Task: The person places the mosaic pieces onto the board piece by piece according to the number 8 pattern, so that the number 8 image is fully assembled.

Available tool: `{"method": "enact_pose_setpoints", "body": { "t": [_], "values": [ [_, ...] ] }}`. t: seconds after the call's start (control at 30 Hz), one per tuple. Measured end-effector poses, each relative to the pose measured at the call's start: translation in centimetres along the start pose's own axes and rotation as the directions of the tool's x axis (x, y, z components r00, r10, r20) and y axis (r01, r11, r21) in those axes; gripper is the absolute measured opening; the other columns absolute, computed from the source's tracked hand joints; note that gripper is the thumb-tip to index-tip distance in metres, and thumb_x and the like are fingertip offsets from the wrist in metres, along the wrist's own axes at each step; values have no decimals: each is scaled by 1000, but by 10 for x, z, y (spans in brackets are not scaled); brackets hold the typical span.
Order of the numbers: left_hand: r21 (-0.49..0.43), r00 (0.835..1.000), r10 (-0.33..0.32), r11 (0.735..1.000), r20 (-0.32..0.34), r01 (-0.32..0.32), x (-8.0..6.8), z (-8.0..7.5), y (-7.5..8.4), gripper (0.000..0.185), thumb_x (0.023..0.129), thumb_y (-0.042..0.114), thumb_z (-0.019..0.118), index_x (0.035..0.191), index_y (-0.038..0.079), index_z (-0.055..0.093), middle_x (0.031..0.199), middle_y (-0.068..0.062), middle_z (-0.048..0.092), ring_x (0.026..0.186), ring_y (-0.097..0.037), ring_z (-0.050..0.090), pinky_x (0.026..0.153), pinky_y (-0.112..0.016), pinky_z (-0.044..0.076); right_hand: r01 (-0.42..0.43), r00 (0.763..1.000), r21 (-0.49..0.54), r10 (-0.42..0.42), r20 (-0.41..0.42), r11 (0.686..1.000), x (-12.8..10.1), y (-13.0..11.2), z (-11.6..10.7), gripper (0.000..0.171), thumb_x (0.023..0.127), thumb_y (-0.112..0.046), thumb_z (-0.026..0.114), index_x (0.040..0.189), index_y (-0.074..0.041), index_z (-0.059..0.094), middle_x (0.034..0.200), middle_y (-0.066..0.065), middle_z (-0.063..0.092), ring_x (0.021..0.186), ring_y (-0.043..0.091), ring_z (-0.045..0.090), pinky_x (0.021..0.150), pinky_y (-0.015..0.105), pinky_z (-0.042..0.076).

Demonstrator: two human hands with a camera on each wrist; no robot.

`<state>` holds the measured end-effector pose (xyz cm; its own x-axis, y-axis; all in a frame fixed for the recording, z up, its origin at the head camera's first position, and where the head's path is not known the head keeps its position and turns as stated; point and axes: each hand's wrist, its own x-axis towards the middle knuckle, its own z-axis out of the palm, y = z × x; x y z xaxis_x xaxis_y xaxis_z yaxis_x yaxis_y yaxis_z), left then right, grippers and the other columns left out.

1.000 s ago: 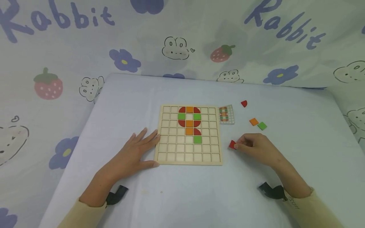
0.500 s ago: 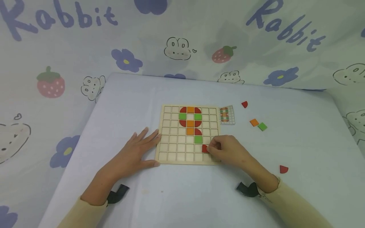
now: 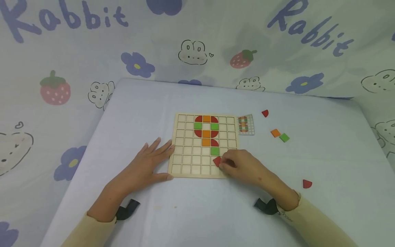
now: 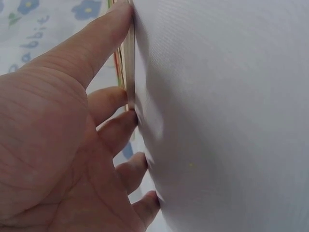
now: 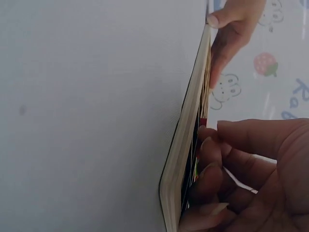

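Observation:
A wooden grid board (image 3: pixel 182 169) lies on the white table, with red quarter-round, orange square and green square tiles (image 3: pixel 215 151) set in its upper cells. My right hand (image 3: pixel 243 166) pinches a red quarter-round tile (image 3: pixel 217 161) between thumb and fingers, low over the board just below the lowest green tile; the tile sits turned askew to the cells. In the right wrist view a red edge of this tile (image 5: pixel 203 122) shows at the fingertips. My left hand (image 3: pixel 148 164) lies with fingers spread, its fingertips and thumb at the board's left edge, also seen in the left wrist view (image 4: pixel 58 121).
A small pattern card (image 3: pixel 249 125) lies by the board's upper right edge. Loose on the table to the right are a red tile (image 3: pixel 265 113), an orange square (image 3: pixel 275 133), a green square (image 3: pixel 284 137) and another red tile (image 3: pixel 307 184). A printed cloth (image 3: pixel 216 34) hangs behind.
My right hand has carried the red tile leftward from the table onto the board, and the tile has turned slightly. The red tile at lower right came out from behind my arm. My left hand stays put.

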<state>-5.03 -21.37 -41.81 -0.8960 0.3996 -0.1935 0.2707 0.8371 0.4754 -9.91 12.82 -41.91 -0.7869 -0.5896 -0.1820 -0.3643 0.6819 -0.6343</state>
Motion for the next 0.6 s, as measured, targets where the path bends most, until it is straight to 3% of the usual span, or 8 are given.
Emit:
{"method": "enact_pose_setpoints", "body": {
  "t": [0.27, 0.6],
  "values": [
    [-9, 1000, -4, 1000, 6, 4, 0, 0, 0, 96, 86, 39, 86, 164, 13, 36, 172, -2, 25, 160, -38, 6, 126, -63, 5, 161, 987, 14, -161, -14, 987, 2, 2, 1, 9, 97, -13, 74, 105, -16, 78, 94, -14, 68, 84, 7, 58, 76, 27, 54],
    [1, 1000, -10, 1000, 7, 10, 1, 0, 0, 96, 86, 40, 86, 164, 15, 36, 172, -1, 25, 160, -37, 6, 127, -63, 5, 101, 995, 20, -101, -8, 995, -4, 4, -5, 12, 99, -19, 73, 110, -18, 76, 100, -15, 68, 90, 10, 59, 82, 31, 56]
  ]
}}
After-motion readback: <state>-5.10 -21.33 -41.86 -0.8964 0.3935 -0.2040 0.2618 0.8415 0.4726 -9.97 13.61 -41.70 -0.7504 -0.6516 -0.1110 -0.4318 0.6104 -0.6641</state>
